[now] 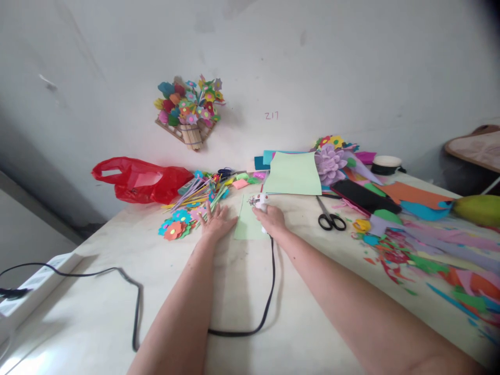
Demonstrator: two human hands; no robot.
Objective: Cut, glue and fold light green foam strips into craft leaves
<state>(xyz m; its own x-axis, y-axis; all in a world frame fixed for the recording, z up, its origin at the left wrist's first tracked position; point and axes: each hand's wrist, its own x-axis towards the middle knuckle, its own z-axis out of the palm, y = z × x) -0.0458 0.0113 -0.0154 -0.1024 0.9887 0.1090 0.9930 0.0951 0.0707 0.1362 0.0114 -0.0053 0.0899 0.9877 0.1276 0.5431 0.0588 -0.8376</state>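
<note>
Closed around a white glue gun is my right hand; the black cord hangs down from it and curves left under my forearm. The gun is over a light green paper sheet lying on the table. My left hand rests with fingers spread at the sheet's left side, holding nothing. Beside its fingers lie colourful paper flowers and a bundle of thin coloured sticks. Whether the left thumb touches the sheet is hard to tell.
Black-handled scissors and a dark phone lie to the right, before a spread of coloured scraps. A larger green sheet is behind. At left are a red plastic bag and a white power strip.
</note>
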